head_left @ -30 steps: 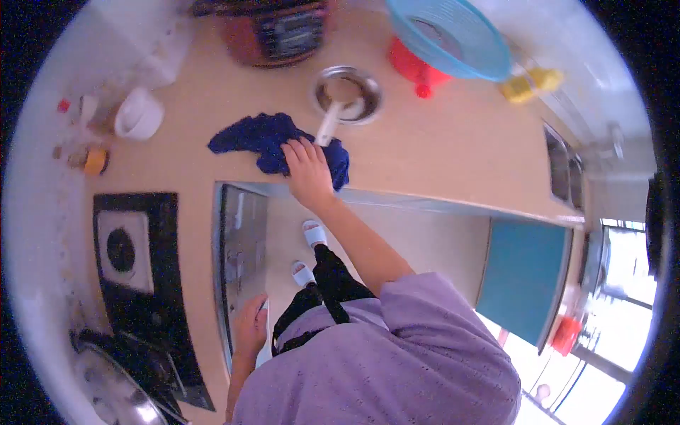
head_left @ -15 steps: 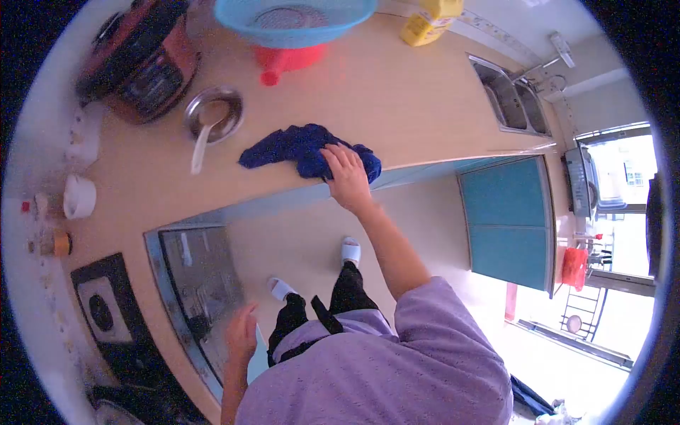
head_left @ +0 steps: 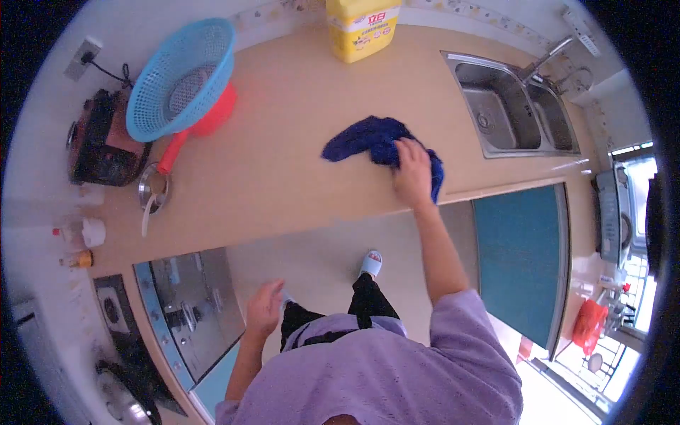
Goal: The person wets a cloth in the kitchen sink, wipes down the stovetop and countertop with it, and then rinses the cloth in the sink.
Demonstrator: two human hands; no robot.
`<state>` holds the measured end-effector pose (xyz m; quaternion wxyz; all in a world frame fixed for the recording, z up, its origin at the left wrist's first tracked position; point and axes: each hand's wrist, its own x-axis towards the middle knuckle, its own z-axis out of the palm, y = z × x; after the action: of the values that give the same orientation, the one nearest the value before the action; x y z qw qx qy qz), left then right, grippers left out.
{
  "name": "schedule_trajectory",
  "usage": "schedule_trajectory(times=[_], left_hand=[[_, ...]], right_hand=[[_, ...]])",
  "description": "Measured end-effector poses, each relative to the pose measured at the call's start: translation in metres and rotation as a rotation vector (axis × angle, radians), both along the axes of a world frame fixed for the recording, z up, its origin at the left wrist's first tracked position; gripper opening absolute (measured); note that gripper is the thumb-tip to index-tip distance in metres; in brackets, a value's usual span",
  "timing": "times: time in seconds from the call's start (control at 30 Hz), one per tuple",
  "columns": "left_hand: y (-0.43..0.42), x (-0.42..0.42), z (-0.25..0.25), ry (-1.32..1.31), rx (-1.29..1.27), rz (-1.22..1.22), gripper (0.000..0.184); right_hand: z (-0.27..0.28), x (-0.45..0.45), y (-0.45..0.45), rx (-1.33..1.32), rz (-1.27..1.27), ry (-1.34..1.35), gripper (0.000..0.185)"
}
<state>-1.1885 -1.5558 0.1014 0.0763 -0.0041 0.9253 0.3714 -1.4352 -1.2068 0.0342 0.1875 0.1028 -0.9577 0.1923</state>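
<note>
A dark blue cloth point(head_left: 372, 138) lies bunched on the tan countertop point(head_left: 283, 134), one end spread to the left. My right hand point(head_left: 412, 172) is closed over its right part and presses it against the counter near the front edge. Some of the cloth hangs out beside my fingers. My left hand point(head_left: 265, 308) hangs in front of the counter at my side, holding nothing, its fingers loosely apart and slightly blurred.
A double steel sink point(head_left: 496, 106) is at the right. A yellow jug point(head_left: 361, 35) stands by the back wall. To the left are a blue colander point(head_left: 185, 78) over a red-handled container point(head_left: 212, 117), a steel bowl point(head_left: 157, 185) with a spoon, a rice cooker point(head_left: 106, 152) and a stove point(head_left: 117, 304).
My right hand and the cloth have shifted right along the counter toward the sink. The view has moved right too, showing more of the sink and jug. My left hand stays low.
</note>
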Motion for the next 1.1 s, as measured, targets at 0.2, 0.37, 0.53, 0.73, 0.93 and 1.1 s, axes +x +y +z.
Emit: schedule_trajectory(times=[0.2,0.37,0.53,0.73,0.93,1.1], left_hand=[[0.036,-0.014,0.007,0.042,0.047,0.018,0.024],[0.028,-0.019,-0.001,0.052,0.049,0.099,0.024],[0.011,-0.052,-0.007,0.071,0.082,0.143,0.024],[-0.032,-0.086,0.005,0.078,0.062,0.183,0.027],[-0.061,-0.121,-0.010,0.216,0.197,0.257,0.033],[-0.007,-0.238,0.039,0.201,0.128,0.280,0.037]], right_hand=[[0.024,-0.060,0.066,-0.368,-0.317,-0.090,0.037],[0.140,-0.068,0.039,-1.284,0.065,-0.443,0.032],[0.156,-0.099,0.000,-1.803,0.217,-0.815,0.043],[0.079,-0.122,-0.039,-0.165,-0.001,-0.244,0.059],[0.027,-0.073,-0.175,0.143,0.266,-0.297,0.063],[0.009,-0.104,-0.198,-0.040,0.684,-0.076,0.035]])
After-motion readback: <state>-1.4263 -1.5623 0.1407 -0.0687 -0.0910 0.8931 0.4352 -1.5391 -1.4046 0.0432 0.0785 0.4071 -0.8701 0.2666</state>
